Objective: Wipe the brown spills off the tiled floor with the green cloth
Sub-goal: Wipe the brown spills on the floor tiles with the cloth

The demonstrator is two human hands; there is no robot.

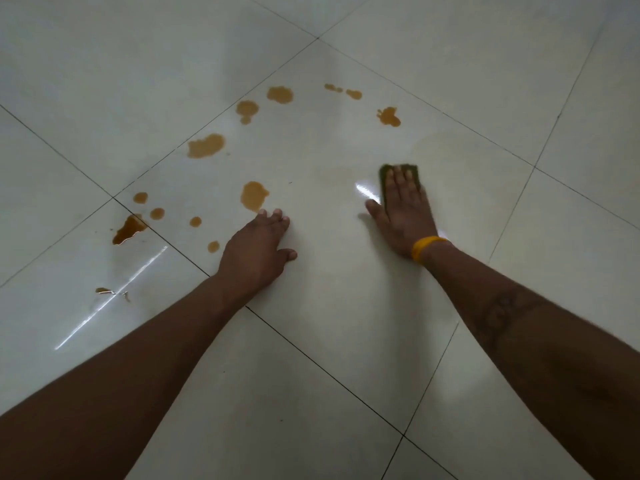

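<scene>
Forearms: both reach in from the near edge of the tiled floor [329,341]; the right one bears a dark marking.
Left hand: the left hand [254,244] rests on the floor with fingers bent and holds nothing; its fingertips lie just short of one brown puddle [254,196].
Right hand: the right hand [403,206] lies flat, fingers straight, pressing down on the green cloth [398,169]; a yellow wristband [426,248] circles the wrist.
Green cloth: folded small, on the same large tile as both hands, toward its right corner; only its far edge and sides show past the fingers.
Smear: a faint tan film spreads on the tile around and beyond the cloth.
Brown spills: the brown spills [206,146] curve in an arc from the near-left tile joint, where the darkest one [129,230] sits, round to the far side of the tile [389,116].
Containers: none shows.
</scene>
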